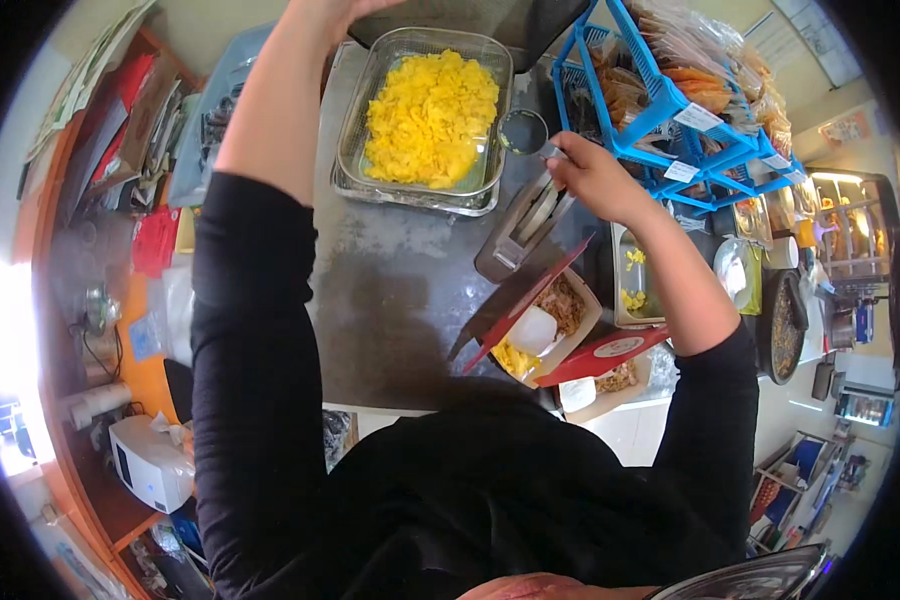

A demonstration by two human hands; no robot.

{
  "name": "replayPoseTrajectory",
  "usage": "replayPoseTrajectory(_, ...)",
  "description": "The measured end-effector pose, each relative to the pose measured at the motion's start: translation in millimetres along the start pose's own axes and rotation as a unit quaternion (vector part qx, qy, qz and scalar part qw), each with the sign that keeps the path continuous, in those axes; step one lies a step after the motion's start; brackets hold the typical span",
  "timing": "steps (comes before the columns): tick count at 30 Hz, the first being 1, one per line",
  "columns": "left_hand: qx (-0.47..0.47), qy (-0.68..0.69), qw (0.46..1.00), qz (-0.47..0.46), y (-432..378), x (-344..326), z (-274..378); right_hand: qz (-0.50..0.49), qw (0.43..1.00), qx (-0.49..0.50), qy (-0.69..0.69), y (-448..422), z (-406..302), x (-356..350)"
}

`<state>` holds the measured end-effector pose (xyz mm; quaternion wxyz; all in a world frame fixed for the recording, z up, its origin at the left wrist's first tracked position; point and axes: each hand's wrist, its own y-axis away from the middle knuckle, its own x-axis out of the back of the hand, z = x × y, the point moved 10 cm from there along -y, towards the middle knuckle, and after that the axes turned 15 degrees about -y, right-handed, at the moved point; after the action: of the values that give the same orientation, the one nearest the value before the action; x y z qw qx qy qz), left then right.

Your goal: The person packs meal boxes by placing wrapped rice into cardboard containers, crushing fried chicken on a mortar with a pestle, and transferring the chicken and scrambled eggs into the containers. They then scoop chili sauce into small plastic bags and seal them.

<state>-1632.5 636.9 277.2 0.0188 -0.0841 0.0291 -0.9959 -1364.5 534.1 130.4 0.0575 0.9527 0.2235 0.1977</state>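
Note:
My right hand (592,176) grips the handle of a small round scoop (523,132), its bowl beside the right rim of a clear rectangular container (350,142). Yellow scrambled egg (433,116) is heaped inside. My left hand (322,19) reaches past the container's upper left and is mostly cut off by the picture's top edge; its fingers are hidden. A tape dispenser (521,232) lies below my right hand. Nearer my body stands an open red takeaway box (517,315) holding white rice (532,330), brown chopped food (562,306) and egg. A second box (604,397) is partly covered by its flap.
Blue plastic baskets (664,112) with bagged goods stand at the right of the metal table (367,330). A metal pan (634,255) with egg bits sits under my right forearm. Farther right is a dark round pan (782,326). Orange shelving with a white machine (150,465) flanks the left.

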Motion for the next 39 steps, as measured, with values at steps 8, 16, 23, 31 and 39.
replayPoseTrajectory(8, -0.261, -0.498, 0.826, 0.027, -1, -40, -64, 0.063, 0.991, 0.029, 0.113, -41, 20, 6)
replayPoseTrajectory(16, -0.393, -0.58, 0.695, -0.165, 126, -153, -187, 0.025, 0.983, -0.003, 0.18, -78, 29, -30)
replayPoseTrajectory(23, -0.381, -0.598, 0.695, -0.119, 124, -161, -195, 0.003, 0.977, -0.014, 0.214, -111, 76, -58)
replayPoseTrajectory(31, -0.362, -0.577, 0.727, -0.087, 122, -158, -200, 0.004, 0.965, -0.028, 0.262, -118, 75, -63)
replayPoseTrajectory(39, -0.472, -0.413, 0.778, -0.035, 144, -129, -183, 0.045, 0.961, -0.014, 0.272, -119, 71, -43)
